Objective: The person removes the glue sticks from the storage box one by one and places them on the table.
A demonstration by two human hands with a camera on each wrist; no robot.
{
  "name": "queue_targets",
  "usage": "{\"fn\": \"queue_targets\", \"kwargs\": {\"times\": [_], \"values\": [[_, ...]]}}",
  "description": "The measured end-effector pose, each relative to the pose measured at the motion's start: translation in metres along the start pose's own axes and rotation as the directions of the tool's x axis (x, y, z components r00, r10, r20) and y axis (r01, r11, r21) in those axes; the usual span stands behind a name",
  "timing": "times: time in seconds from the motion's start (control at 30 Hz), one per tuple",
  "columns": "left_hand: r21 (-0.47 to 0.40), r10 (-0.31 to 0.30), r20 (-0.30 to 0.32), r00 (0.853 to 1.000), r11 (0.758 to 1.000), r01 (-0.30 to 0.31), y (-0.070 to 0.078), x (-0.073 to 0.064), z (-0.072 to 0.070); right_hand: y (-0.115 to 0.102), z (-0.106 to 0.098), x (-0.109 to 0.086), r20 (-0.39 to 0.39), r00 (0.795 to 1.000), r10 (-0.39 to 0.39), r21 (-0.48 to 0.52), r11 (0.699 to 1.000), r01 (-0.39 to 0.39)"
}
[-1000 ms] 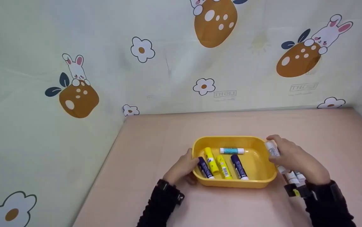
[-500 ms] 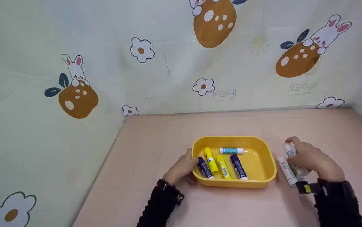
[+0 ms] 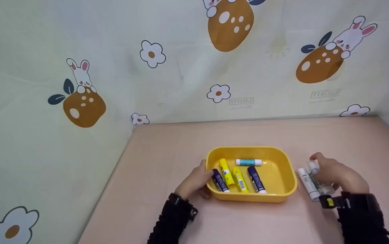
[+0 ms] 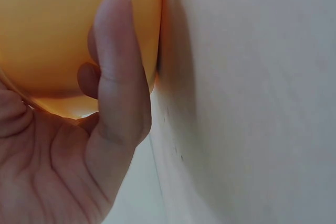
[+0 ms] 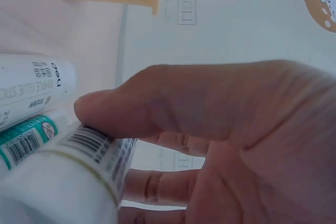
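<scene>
My left hand [image 3: 195,180] grips the left end of a yellow plastic tray [image 3: 248,197], thumb over the rim and the other fingers against the outer wall. Inside the tray lie two yellow glue sticks [image 3: 227,173], two dark blue ones [image 3: 256,179] and a teal-and-white one [image 3: 249,162]. To the right of the tray, my right hand [image 3: 342,176] holds a white glue stick [image 5: 79,174] between thumb and fingers, tilted. Close beside it on the table lie another white glue stick [image 3: 308,184] and a green-and-white one [image 5: 29,139], partly hidden in the head view.
A pinkish table surface [image 3: 167,149] surrounds the tray. Behind it and at the left hangs a pale sheet [image 3: 180,84] printed with rabbits and flowers. The tray's right wall stands a short way left of the loose glue sticks.
My right hand has moved right, away from the tray's right rim, and down to the loose glue sticks, with the white glue stick still held. My left hand and the tray have stayed put.
</scene>
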State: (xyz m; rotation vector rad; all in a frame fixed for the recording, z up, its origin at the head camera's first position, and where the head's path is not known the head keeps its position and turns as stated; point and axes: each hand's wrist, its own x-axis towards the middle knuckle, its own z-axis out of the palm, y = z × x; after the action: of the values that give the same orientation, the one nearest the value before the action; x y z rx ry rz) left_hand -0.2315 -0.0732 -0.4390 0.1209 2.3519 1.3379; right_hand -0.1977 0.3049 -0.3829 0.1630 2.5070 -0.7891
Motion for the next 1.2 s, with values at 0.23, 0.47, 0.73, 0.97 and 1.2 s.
{"fn": "queue_targets", "kwargs": {"times": [0.23, 0.47, 0.73, 0.97, 1.2], "values": [[-0.012, 0.006, -0.001, 1.0, 1.0, -0.006, 0.0, -0.001, 0.0, 0.004, 0.001, 0.004, 0.016, 1.0, 0.01, 0.009, 1.0, -0.01], [-0.011, 0.008, -0.002, 1.0, 1.0, -0.008, 0.0, 0.0, 0.0, 0.007, 0.002, 0.005, 0.023, 1.0, 0.007, 0.014, 1.0, -0.007], [-0.01, 0.028, -0.007, 1.0, 1.0, -0.028, -0.001, 0.001, 0.0, 0.009, 0.001, 0.006, 0.028, 1.0, 0.003, 0.015, 1.0, -0.003], [-0.011, 0.018, -0.008, 1.0, 1.0, -0.018, -0.001, 0.001, 0.001, 0.009, 0.002, 0.008, 0.01, 1.0, 0.019, 0.024, 1.0, -0.019], [-0.014, 0.027, -0.007, 1.0, 1.0, -0.027, 0.0, 0.0, 0.0, 0.011, 0.004, 0.011, 0.0, 0.999, 0.032, 0.021, 0.999, -0.032]]}}
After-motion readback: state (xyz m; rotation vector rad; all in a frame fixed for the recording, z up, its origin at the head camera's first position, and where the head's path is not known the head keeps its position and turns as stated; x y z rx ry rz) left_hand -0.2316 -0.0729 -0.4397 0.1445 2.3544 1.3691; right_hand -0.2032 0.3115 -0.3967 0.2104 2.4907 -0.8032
